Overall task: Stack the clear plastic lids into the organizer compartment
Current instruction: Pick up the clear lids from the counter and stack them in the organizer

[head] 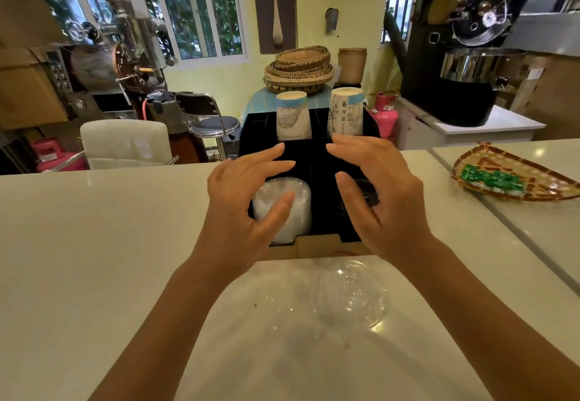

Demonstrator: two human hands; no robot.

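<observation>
A black organizer (248, 130) stands on the white counter in front of me. Its front left compartment holds a stack of clear lids (298, 209), seen as a whitish column. The front right compartment looks dark, with some black items behind my fingers. My left hand (241, 200) hovers over the lid stack, fingers spread, holding nothing. My right hand (376, 193) hovers over the right compartment, also with spread fingers and nothing in it. A clear dome lid (351, 294) lies on the counter near me, below both hands.
Two stacks of printed paper cups (293, 116) stand in the organizer's back compartments. A cardboard piece (317, 245) lies at its front edge. A woven tray (514, 174) with green packets sits on the counter at right. Coffee roasters, chairs and baskets stand behind the counter.
</observation>
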